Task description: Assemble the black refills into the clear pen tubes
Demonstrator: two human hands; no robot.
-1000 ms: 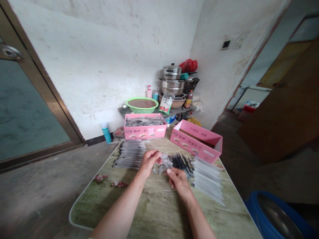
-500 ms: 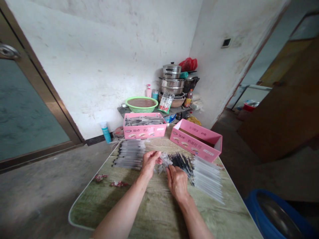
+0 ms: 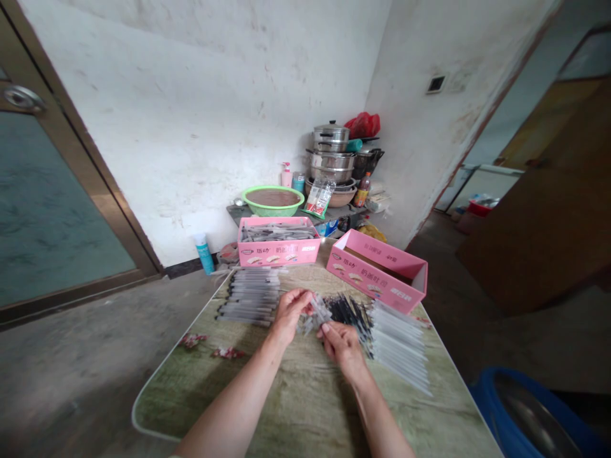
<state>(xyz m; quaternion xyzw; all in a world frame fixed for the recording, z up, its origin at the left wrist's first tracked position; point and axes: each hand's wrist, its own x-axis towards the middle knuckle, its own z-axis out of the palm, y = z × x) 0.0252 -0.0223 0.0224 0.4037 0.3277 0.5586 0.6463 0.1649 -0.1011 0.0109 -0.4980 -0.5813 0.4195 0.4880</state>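
Over the middle of the table, my left hand (image 3: 291,313) is closed with thumb and fingertips pinching a small clear plastic piece that looks like a pen cap (image 3: 321,308). My right hand (image 3: 342,344) is closed just to its right, its fingertips at the lower end of the clear pieces; exactly what it pinches is partly hidden. Loose clear caps (image 3: 305,326) lie between and below the hands. Right of them is a heap of black pen parts (image 3: 352,315), beside a row of clear pen barrels (image 3: 400,346). Pens with dark tips (image 3: 251,296) lie in a stack left of my left hand.
A pink box (image 3: 279,254) filled with pens stands at the table's back edge. Another pink box (image 3: 375,280) stands at the back right. Behind are a green basin (image 3: 273,208) and stacked pots (image 3: 330,166). A blue tub (image 3: 520,413) is at lower right.
My right hand has turned slightly, its fingers now showing more at the clear pieces. The left hand stays nearly in place, still pinching. The whole view has shifted a little.
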